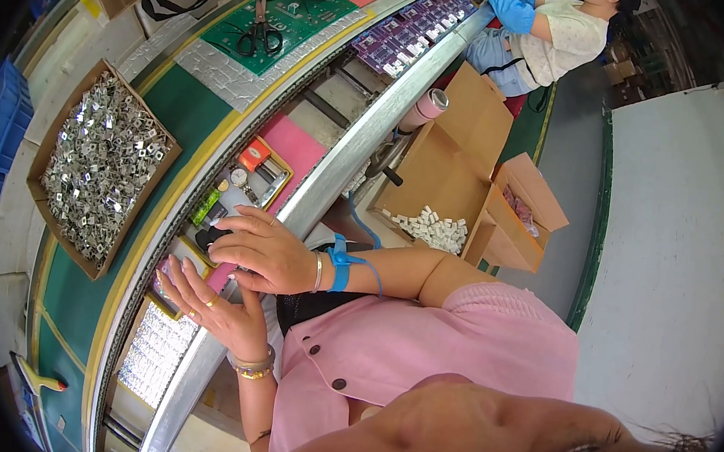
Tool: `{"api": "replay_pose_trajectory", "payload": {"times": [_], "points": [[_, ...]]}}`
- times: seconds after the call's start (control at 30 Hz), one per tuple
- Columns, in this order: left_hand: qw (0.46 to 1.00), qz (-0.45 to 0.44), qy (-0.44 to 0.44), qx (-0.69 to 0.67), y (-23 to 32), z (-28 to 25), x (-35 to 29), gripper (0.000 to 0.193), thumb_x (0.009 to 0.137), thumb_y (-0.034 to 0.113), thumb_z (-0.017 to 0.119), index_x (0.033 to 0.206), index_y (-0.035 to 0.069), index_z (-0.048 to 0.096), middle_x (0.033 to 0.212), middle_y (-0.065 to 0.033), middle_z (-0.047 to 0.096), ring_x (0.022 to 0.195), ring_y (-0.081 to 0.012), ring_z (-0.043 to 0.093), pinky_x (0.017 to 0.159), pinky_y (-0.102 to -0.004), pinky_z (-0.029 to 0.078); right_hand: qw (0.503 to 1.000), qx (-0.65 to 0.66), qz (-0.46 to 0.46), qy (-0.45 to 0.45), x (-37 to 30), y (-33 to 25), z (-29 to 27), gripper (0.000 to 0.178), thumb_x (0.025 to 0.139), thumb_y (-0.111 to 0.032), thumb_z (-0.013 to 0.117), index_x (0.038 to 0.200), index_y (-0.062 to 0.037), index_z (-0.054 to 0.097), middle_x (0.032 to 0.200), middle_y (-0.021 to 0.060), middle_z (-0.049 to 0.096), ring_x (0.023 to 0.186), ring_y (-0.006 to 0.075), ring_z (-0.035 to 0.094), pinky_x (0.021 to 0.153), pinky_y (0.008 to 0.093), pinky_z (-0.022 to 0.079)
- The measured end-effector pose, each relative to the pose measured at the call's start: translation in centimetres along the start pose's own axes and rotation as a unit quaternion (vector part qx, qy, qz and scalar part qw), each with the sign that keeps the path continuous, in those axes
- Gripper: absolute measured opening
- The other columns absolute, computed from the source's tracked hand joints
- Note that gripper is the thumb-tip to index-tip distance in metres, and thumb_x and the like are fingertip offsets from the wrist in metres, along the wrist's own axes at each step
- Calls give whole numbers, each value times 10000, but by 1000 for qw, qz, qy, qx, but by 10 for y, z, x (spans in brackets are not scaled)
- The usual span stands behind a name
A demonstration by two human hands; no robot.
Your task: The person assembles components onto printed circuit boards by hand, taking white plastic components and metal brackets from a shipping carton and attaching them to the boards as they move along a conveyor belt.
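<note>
My left hand (225, 317), with rings and gold bracelets, reaches over a yellow-edged tray on the line, fingers stretched and spread. My right hand (269, 252), in a blue wrist strap (340, 263), lies just beyond it, fingers extended over small black items (209, 237). The hands are close together, and nothing shows gripped in either. Beside the right hand's fingertips are a green packet (205, 207), a wristwatch (239, 178) and an orange-red box (254, 155). Nearer the left wrist sits a tray of small silvery-white parts (157, 354). What lies under the palms is hidden.
A cardboard box of small metal parts (100, 169) stands across the line. Scissors (260, 38) rest on a green circuit board (298, 27). Purple boards (414, 28) sit farther along, near a co-worker (559, 37). An open carton (435, 181) holds white pieces; a pink bottle (424, 111) stands beside it.
</note>
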State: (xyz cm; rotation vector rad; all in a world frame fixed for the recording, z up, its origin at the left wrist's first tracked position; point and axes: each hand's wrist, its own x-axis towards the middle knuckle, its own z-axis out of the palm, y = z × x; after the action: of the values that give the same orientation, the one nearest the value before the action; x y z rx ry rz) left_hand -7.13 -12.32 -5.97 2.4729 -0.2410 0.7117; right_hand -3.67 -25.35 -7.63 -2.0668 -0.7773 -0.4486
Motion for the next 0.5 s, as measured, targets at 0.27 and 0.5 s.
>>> {"api": "replay_pose_trajectory", "payload": {"times": [0.27, 0.5], "points": [[1000, -7, 0, 9, 1, -4, 0, 589, 855, 186, 571, 1357, 24, 307, 1380, -175, 349, 1291, -401, 282, 1051, -516, 229, 1000, 2, -5, 0, 0, -2, 1, 382, 703, -113, 649, 1074, -116, 558, 1103, 5, 573, 1160, 247, 452, 1031, 479, 281], [1000, -15, -12, -8, -3, 2, -5, 621, 848, 288, 588, 1356, 48, 324, 1404, -177, 321, 1316, -414, 229, 1049, -532, 199, 1000, -8, -2, 5, -3, 0, 2, 369, 700, -99, 651, 1059, -124, 570, 1089, -23, 578, 1136, 238, 469, 1026, 480, 290]]}}
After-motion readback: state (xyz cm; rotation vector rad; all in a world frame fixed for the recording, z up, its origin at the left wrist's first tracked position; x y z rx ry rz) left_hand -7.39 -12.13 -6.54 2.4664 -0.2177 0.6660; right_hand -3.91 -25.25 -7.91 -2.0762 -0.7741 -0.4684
